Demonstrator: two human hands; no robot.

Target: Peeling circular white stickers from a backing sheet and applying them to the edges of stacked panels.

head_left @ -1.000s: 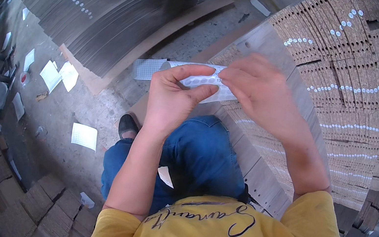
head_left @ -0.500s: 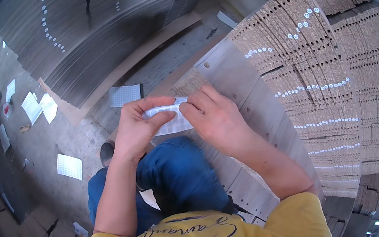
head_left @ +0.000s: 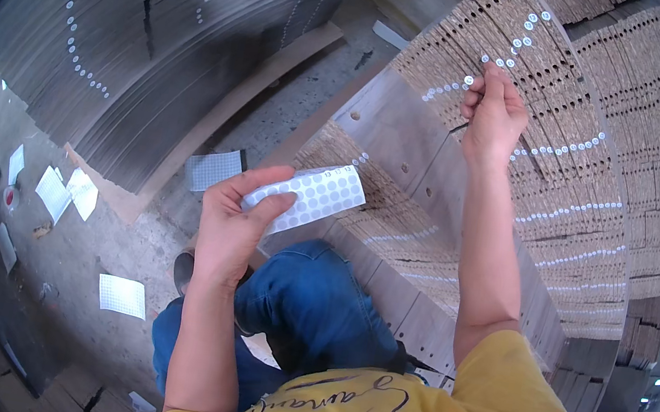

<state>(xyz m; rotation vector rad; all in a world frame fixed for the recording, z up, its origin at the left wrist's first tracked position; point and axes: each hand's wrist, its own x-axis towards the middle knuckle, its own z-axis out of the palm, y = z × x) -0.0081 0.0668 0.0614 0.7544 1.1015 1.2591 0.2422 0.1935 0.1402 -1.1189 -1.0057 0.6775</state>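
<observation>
My left hand (head_left: 236, 213) pinches a white sheet of round stickers (head_left: 317, 202) between thumb and fingers, above my bent knee. Its dots sit in rows, with small dark print along the upper edge. Out to the upper right, my right hand (head_left: 495, 120) is closed with its fingertips against the edges of a large stack of boards (head_left: 555, 95). A small round white sticker (head_left: 484, 59) shows right at those fingertips. Rows of similar stickers run across the stack's edges, among lines of dark drilled holes.
Another tall stack of boards (head_left: 201, 39) with sticker rows stands at the upper left. Used sheets (head_left: 122, 295) lie scattered on the concrete floor (head_left: 95, 246). A further sheet (head_left: 215, 170) lies beyond my left hand. A wood-grain board (head_left: 413, 146) lies between me and the right stack.
My right hand has left the sticker sheet and reached up and right to the board stack. A sticker now shows there at its fingertips. My left hand still holds the sheet, now more exposed.
</observation>
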